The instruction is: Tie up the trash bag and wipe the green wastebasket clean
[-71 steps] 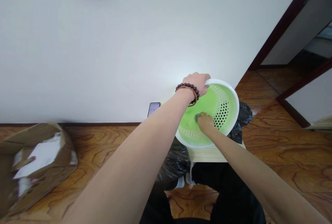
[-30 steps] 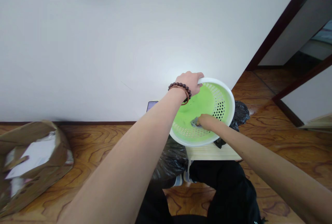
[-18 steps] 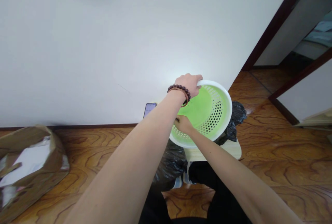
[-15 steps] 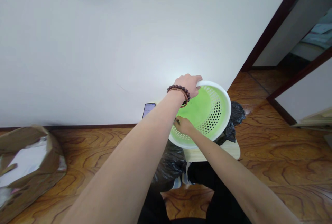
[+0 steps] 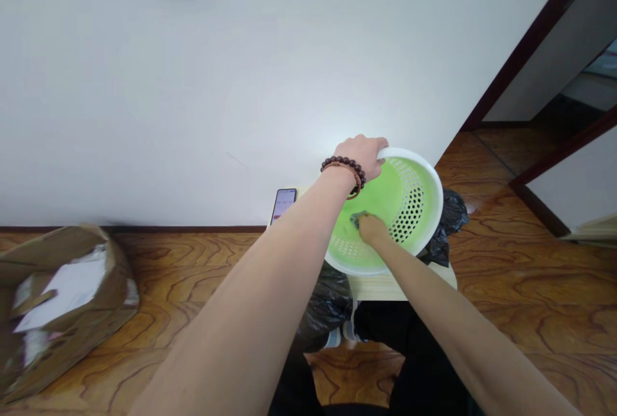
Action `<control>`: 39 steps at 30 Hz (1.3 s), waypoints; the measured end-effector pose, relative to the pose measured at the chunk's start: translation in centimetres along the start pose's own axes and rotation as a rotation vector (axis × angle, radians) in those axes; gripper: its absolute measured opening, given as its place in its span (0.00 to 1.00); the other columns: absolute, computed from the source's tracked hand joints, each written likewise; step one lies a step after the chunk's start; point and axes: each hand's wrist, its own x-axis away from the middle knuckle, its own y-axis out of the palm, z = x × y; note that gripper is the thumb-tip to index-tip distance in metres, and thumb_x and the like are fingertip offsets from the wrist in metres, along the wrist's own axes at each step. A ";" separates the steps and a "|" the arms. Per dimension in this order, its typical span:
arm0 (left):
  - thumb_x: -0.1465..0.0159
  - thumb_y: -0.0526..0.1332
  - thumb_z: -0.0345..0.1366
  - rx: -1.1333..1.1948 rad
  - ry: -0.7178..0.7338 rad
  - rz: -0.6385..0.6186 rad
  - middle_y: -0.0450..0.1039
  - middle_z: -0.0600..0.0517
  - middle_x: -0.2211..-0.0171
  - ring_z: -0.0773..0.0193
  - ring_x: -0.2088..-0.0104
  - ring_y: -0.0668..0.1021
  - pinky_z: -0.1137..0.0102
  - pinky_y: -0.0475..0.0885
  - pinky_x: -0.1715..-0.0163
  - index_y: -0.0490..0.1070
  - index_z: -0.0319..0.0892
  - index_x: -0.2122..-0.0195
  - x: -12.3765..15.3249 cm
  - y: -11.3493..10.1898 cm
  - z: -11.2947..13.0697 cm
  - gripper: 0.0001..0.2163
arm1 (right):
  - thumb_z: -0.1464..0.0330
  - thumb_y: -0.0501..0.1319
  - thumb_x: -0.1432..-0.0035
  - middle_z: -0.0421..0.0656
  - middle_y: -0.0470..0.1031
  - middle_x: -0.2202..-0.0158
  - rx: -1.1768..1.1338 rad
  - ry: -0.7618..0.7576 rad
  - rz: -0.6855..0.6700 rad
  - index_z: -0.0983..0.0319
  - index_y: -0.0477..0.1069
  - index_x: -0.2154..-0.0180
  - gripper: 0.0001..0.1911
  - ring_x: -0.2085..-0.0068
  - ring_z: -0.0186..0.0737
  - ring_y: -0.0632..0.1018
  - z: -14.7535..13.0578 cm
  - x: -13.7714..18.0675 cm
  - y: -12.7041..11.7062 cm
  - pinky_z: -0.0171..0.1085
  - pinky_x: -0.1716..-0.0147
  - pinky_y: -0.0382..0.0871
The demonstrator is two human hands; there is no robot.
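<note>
A round colander (image 5: 438,191) with a green inside, a white rim and perforated sides stands tilted on a small pale stool (image 5: 380,287). My left hand (image 5: 361,153), wearing a beaded bracelet, is closed over the colander's far rim. Inside the colander, my right hand (image 5: 372,229) is closed around a small crumpled grey cloth (image 5: 357,218), pressed to the green bottom. Only a bit of the cloth shows past the fingers, so its exact kind is hard to make out. My left forearm hides part of the colander's left side.
A phone (image 5: 283,202) with a lit screen lies left of the colander by the wall (image 5: 216,81). Black plastic bags (image 5: 325,300) (image 5: 454,211) are on both sides of the stool. On the wooden floor at left stands an open cardboard box (image 5: 113,281) holding papers.
My right hand has moved with the grey cloth from the colander's left side toward the middle of its bottom. My left hand keeps its hold on the rim. The view has shifted slightly.
</note>
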 end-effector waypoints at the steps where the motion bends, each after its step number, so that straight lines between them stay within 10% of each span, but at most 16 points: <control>1: 0.40 0.52 0.41 0.000 -0.002 0.001 0.71 0.49 0.60 0.57 0.61 0.73 0.64 0.66 0.61 0.66 0.52 0.51 0.0 0.0 0.0 0.16 | 0.73 0.47 0.41 0.51 0.73 0.55 -0.082 -0.016 -0.053 0.64 0.70 0.53 0.18 0.54 0.42 0.73 -1.6 -0.2 0.3 0.36 0.58 0.63; 6: 0.40 0.52 0.42 -0.001 -0.010 0.004 0.71 0.49 0.60 0.57 0.60 0.73 0.63 0.66 0.61 0.66 0.52 0.51 0.1 0.0 -0.2 0.16 | 0.70 0.45 0.39 0.47 0.74 0.55 -0.275 -0.119 -0.002 0.60 0.69 0.52 0.19 0.55 0.42 0.74 -5.7 -0.6 0.2 0.33 0.61 0.64; 15: 0.39 0.51 0.44 -0.014 -0.039 0.026 0.71 0.49 0.61 0.57 0.60 0.74 0.64 0.66 0.60 0.63 0.54 0.48 0.5 0.3 -0.8 0.18 | 0.79 0.48 0.44 0.54 0.73 0.57 0.116 -0.122 -0.058 0.66 0.72 0.57 0.18 0.55 0.46 0.74 2.9 2.1 -1.4 0.39 0.59 0.65; 39: 0.45 0.55 0.37 -0.169 -0.358 -0.007 0.71 0.43 0.58 0.52 0.59 0.74 0.60 0.68 0.60 0.50 0.45 0.41 3.7 -1.3 -2.2 0.29 | 0.77 0.49 0.44 0.58 0.71 0.53 0.234 -0.068 -0.049 0.70 0.73 0.57 0.18 0.49 0.49 0.69 2.7 2.5 -4.7 0.44 0.50 0.57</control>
